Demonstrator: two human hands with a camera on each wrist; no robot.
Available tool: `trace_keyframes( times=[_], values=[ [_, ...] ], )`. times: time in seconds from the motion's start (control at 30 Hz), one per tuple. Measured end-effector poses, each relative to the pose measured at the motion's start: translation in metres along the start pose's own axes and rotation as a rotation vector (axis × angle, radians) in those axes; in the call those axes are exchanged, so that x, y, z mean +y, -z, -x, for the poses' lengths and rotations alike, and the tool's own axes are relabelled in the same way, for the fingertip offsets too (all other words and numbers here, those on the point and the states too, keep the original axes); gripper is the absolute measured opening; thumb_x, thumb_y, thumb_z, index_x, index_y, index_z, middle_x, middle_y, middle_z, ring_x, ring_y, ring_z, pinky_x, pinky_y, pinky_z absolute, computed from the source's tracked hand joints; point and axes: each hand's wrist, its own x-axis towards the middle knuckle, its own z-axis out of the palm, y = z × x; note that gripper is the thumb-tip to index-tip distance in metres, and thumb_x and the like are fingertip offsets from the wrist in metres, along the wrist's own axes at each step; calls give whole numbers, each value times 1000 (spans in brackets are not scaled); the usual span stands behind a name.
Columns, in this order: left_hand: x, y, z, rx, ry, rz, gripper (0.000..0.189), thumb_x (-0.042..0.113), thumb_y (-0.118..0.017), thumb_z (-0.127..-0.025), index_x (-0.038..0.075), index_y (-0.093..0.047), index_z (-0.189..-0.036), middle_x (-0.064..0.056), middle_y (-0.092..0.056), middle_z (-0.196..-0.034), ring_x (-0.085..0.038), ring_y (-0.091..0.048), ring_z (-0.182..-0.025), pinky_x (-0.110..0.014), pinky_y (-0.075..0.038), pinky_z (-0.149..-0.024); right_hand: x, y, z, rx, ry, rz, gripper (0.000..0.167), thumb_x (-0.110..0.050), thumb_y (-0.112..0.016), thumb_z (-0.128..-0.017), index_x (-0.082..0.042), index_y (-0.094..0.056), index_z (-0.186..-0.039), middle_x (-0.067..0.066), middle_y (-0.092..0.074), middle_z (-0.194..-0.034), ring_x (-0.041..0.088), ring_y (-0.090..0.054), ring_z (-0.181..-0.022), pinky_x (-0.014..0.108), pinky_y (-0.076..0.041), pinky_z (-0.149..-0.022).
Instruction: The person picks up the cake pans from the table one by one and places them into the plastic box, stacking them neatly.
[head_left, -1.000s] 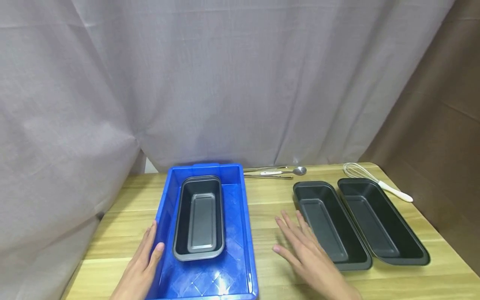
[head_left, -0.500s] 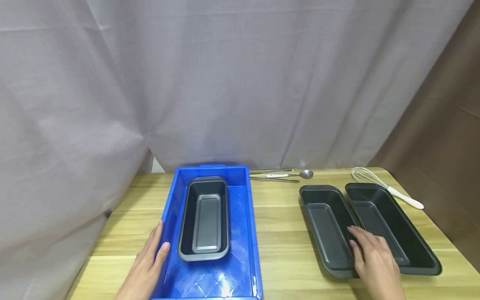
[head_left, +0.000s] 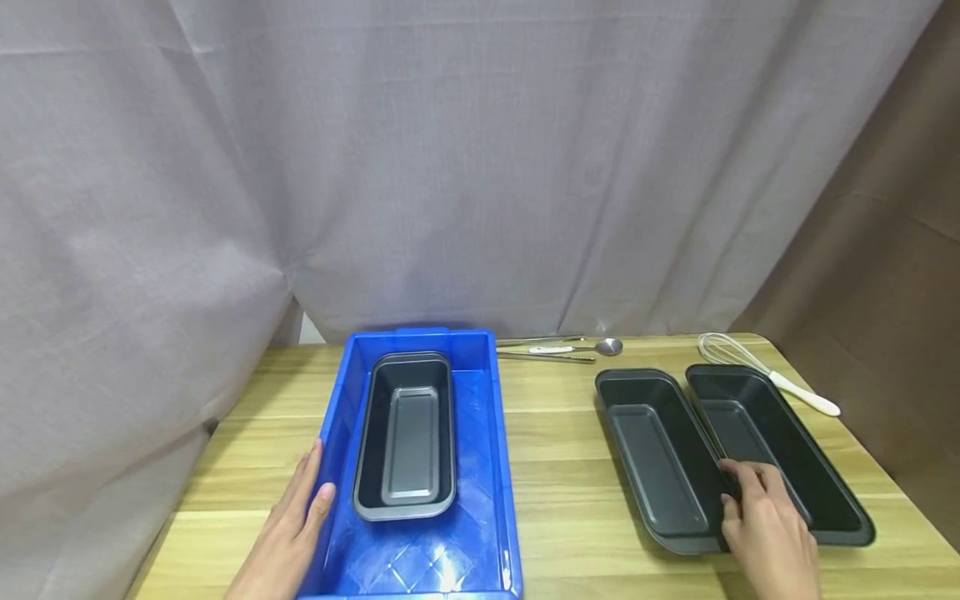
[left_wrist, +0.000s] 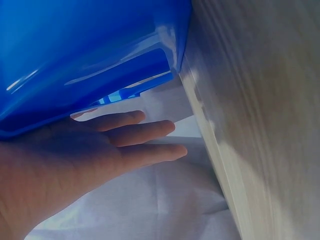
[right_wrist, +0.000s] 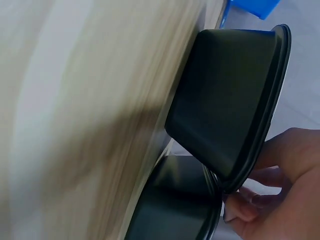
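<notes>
In the head view my right hand [head_left: 772,529] pinches the right rim of a dark loaf pan [head_left: 652,467], near its front end, with the thumb on the pan's inner side. A second dark loaf pan [head_left: 832,492] lies close on the right, partly behind that hand. The right wrist view shows fingers [right_wrist: 295,155] curled at the rim of the held loaf pan [right_wrist: 225,95]. My left hand [head_left: 281,529] rests against the left side of a blue bin [head_left: 465,550], fingers straight, thumb by its rim. A smaller loaf pan [head_left: 408,442] sits inside the bin.
A whisk [head_left: 772,375] with a white handle lies at the back right. Behind the pans are a spoon [head_left: 600,347] and thin metal utensils [head_left: 555,358], partly hidden by the bin. Grey cloth [head_left: 465,167] hangs along the wooden table's [head_left: 555,483] back edge.
My right hand has moved right from beside the left loaf pan, over it, and now pinches its right rim. The left hand stays at the bin. The head view has shifted slightly.
</notes>
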Motion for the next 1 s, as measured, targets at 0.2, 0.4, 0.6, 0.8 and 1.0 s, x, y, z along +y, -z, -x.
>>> trace_keyframes(
  times=[0.2, 0.4, 0.6, 0.8, 1.0],
  values=[
    [-1, -1, 0, 3, -9, 18, 66, 37, -43, -120, 16, -19, -178, -32, -18, -178, -60, -21, -162, -82, -24, -123, 1, -2, -2, -19, -16, 8, 36, 10, -71, -91, 2, -69, -126, 31, -58, -133, 64, -61, -116, 83, -48, -79],
    [-1, -1, 1, 4, -7, 31, 66, 38, -44, -120, 17, -19, -178, -32, -18, -179, -59, -20, -163, -80, -25, -124, 4, -8, -2, 10, 164, -51, 27, 16, -78, -84, 5, -75, -109, 34, -64, -116, 54, -68, -93, 68, -56, -72],
    [-1, 0, 0, 6, -6, 39, 66, 38, -44, -120, 17, -19, -178, -31, -18, -179, -58, -20, -163, -79, -25, -124, 5, -12, -1, 50, 280, -113, 33, 15, -85, -80, 2, -78, -110, 15, -69, -105, 1, -45, -70, 27, -38, -56],
    [-1, 0, 0, 7, -6, 36, 66, 38, -43, -120, 19, -19, -178, -31, -19, -179, -58, -20, -163, -79, -25, -124, 15, -12, 6, -223, 194, -249, 40, -7, -78, -102, -4, -69, -140, -1, -69, -80, -3, -51, -57, 22, -38, -59],
    [-1, 0, 1, 18, -16, 32, 65, 37, -43, -120, 19, -20, -178, -31, -20, -179, -58, -22, -162, -79, -27, -123, 32, -18, 11, -505, 63, -588, 54, -22, -60, -115, -11, -42, -166, 21, -56, -156, -9, -65, -77, 26, -51, -57]
  ],
)
